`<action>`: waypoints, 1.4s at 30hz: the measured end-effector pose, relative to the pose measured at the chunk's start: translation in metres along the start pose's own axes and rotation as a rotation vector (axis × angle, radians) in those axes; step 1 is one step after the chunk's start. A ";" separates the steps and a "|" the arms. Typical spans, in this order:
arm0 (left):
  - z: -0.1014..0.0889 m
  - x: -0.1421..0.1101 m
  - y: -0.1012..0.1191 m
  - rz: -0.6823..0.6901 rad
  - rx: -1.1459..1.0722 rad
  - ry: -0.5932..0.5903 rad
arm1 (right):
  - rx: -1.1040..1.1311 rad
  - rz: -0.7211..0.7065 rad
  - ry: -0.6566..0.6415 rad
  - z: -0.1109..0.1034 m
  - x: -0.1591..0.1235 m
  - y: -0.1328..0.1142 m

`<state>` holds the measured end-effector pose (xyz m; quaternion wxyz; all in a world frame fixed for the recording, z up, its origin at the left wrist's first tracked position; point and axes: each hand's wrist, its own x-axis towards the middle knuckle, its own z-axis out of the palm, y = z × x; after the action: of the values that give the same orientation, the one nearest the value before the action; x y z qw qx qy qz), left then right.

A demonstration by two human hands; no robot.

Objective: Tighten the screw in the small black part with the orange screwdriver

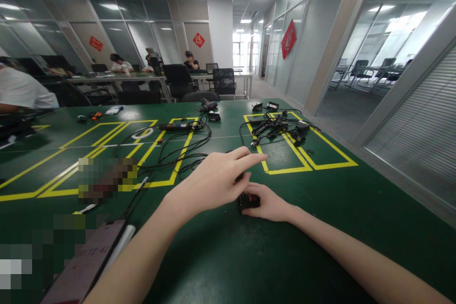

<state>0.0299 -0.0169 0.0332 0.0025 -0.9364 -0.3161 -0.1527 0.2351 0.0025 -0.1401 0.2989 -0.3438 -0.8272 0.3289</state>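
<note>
The right hand (269,203) clamps its fingers on a black block (251,203), which could slip if the left hand (221,175), whose grip I cannot tell, pushes askew.

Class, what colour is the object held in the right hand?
The object looks black where visible; the head view shows it best.

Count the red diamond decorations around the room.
3: a left diamond and a middle diamond on the back wall, plus a right diamond on the glass partition. Others may be hidden.
</note>
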 end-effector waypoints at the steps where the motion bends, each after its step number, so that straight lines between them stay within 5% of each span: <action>1: 0.000 0.000 0.000 -0.001 0.000 0.006 | -0.001 0.009 0.000 0.000 0.000 0.001; 42: 0.001 0.000 -0.004 0.049 -0.015 0.038 | -0.016 0.002 -0.007 -0.003 -0.001 -0.001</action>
<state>0.0279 -0.0135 0.0319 0.0054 -0.9407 -0.2918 -0.1727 0.2372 0.0022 -0.1377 0.2931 -0.3458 -0.8305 0.3238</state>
